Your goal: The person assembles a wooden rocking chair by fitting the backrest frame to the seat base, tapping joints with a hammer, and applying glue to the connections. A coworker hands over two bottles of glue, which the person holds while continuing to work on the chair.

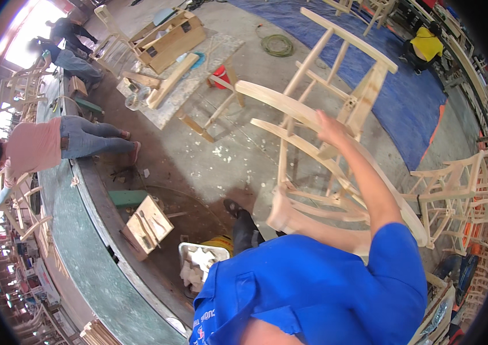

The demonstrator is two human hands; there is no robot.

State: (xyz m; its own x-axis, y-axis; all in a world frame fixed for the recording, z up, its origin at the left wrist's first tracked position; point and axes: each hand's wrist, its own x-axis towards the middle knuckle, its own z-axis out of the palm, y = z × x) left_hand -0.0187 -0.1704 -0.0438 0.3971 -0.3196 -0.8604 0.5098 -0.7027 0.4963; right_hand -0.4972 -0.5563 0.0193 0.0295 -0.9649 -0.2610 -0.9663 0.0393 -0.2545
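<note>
Tilted in front of me on the right is an unfinished pale wooden rocking chair [349,104]. Its two long curved rockers [278,99] face up toward me. My right hand [330,127] is closed around the upper rocker, the fingers partly hidden behind the wood. The chair's lower part [319,221], close to my body, looks smeared by motion. My left hand does not show; my torso in a blue shirt fills the lower middle.
A long green-topped bench [77,230] runs along the left, where a person in pink [37,144] leans over it. A white bin [189,248] stands near my foot. Ahead are a wooden toolbox [172,43] and a blue tarp [399,115]. Chair frames [456,184] crowd the right.
</note>
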